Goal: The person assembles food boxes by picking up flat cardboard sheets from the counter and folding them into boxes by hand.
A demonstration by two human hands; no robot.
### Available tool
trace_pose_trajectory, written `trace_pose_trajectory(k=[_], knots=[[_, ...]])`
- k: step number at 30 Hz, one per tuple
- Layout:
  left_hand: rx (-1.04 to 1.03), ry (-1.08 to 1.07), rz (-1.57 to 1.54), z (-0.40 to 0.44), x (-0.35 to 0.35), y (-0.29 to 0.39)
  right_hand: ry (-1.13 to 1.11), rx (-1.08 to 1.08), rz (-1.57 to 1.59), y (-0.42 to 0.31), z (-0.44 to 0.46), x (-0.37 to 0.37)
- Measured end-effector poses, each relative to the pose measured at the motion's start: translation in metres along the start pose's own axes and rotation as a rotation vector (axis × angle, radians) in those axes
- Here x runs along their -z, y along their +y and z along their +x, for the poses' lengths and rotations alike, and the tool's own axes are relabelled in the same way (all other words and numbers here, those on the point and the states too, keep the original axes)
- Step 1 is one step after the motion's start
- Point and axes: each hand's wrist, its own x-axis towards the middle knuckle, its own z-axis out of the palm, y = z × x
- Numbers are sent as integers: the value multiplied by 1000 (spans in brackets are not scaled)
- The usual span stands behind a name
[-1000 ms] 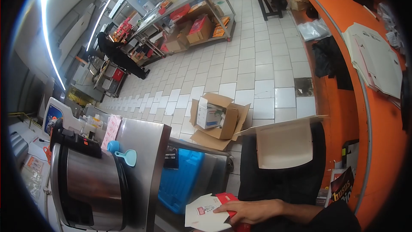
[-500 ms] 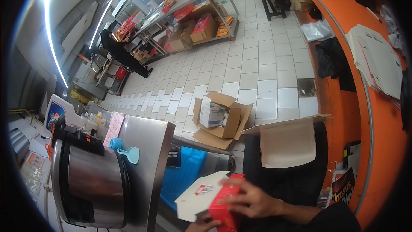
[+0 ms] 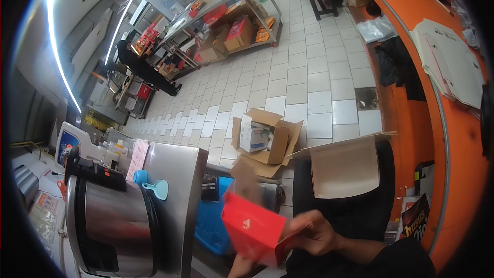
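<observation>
A red paperboard box (image 3: 254, 229) with a small pale print is tilted in front of me at the bottom. My right hand (image 3: 314, 234) has its fingers closed on the box's right end, at an edge or flap. My left hand (image 3: 241, 266) is at the lower left of the box, against its underside, mostly hidden by it. Above the box's upper left edge is a blurred pale shape (image 3: 247, 180); I cannot tell whether it is fingers or a flap.
Left, a steel counter (image 3: 177, 190) bears a large cooker (image 3: 113, 226) and a light-blue scoop (image 3: 158, 189). An open cardboard box (image 3: 280, 144) lies on the floor. A cream carton sheet (image 3: 345, 172) rests on a black surface. An orange counter (image 3: 437, 149) runs along the right. A person (image 3: 141, 64) stands far left.
The red box has turned from upright to tilted, showing a broad red face, and moved left. The cream panel with a printed logo no longer shows. My right hand has shifted to the box's right end.
</observation>
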Motion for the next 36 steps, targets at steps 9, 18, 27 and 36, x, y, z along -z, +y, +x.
trace_pose_trajectory(k=[9,18,27,36], knots=[[-755,770,327,14,39,43,-756,-2,-468,-7,27,-11],[-459,211,317,16,43,28,-341,86,-680,-2,18,-16],[49,-779,-263,16,40,-15,-678,-132,-424,16,-10,-34],[-161,-723,-256,26,19,-48,-244,-163,-925,-29,-6,-49]])
